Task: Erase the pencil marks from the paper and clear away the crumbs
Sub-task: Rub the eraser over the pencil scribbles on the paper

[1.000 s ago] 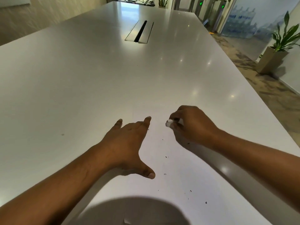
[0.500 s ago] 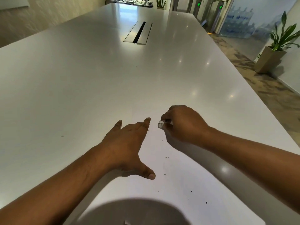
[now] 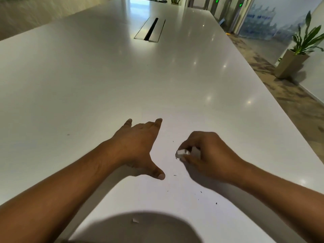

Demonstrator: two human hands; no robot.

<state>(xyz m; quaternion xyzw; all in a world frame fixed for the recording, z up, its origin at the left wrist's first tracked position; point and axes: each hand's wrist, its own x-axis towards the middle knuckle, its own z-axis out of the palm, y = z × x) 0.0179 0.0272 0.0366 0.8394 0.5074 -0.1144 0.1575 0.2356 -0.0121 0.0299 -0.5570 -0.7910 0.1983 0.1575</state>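
Eraser down on the sheet, lower middle of the frame

So the right hand (image 3: 208, 155) has its fingers pinching a small white block eraser (image 3: 182, 153) against the white sheet of paper (image 3: 175, 199). The left hand (image 3: 138, 146) lies flat, fingers straight and spread, pinning it. I'd use short light strokes away from that pinning hand so nothing buckles, then sweep off the dark crumbs (image 3: 216, 203). Can't make out any pencil marks, and the paper's edges melt into the glossy white bench (image 3: 87, 76); shadow covers the bottom.
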